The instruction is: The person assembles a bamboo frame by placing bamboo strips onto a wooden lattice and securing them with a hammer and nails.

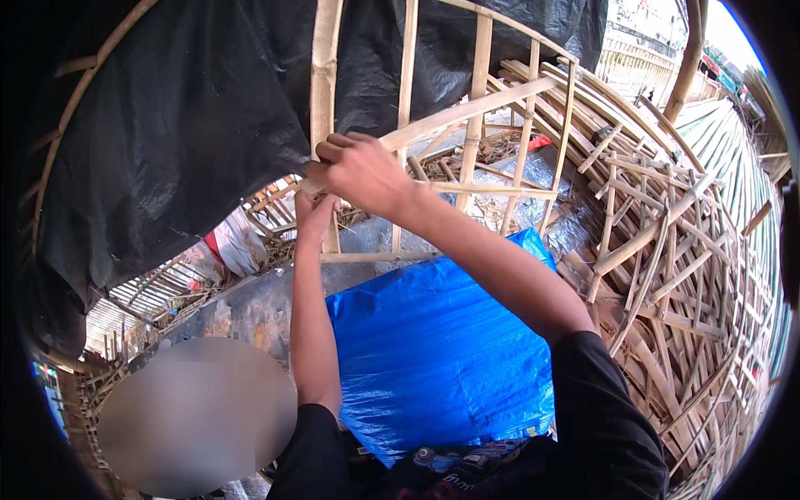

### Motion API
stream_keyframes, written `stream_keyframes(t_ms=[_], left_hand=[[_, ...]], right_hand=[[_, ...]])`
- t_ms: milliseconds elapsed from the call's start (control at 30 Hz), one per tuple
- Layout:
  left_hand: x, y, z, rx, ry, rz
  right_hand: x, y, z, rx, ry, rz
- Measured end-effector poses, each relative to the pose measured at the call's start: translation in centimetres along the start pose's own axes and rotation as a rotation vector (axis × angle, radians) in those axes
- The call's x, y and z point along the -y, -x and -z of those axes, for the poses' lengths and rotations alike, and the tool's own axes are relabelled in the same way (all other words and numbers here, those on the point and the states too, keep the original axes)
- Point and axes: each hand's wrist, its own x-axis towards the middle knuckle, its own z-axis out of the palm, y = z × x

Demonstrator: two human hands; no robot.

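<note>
A long, pale split bamboo slat (467, 112) slopes from my hands up to the right, across a bamboo lattice frame (481, 58). My right hand (357, 173) is closed around the slat's near end, beside a thick bamboo upright (325, 75). Just below it, my left hand (315, 218) is closed at the same end of the slat, its fingers partly hidden by the slat and my right hand. Thinner uprights and cross-strips of the frame stand to the right of my hands.
Black plastic sheeting (175, 125) hangs at the left and behind the frame. A blue tarp (442, 350) covers my lap area. Piled bamboo pieces and small frames (667, 242) fill the right side. A white sack (242, 242) lies left of my hands. A blurred oval (196, 417) hides the lower left.
</note>
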Motion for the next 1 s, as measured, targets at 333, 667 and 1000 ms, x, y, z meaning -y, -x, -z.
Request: stream_keyframes(t_ms=[333,667,1000], left_hand=[[-0.1,3.3,-0.9,0.029,0.02,-0.099],[2.9,0.5,-0.4,0.032,-0.015,0.036],[1.8,-2.2,12.9,-0.069,0.156,-0.048]], right_hand=[[2.8,0.1,-6.3,0.071,-0.217,-0.069],[-0.2,3.1,0.7,-0.08,-0.276,-0.29],[-3.5,28.1,37.9,0.469,0.966,-0.921]])
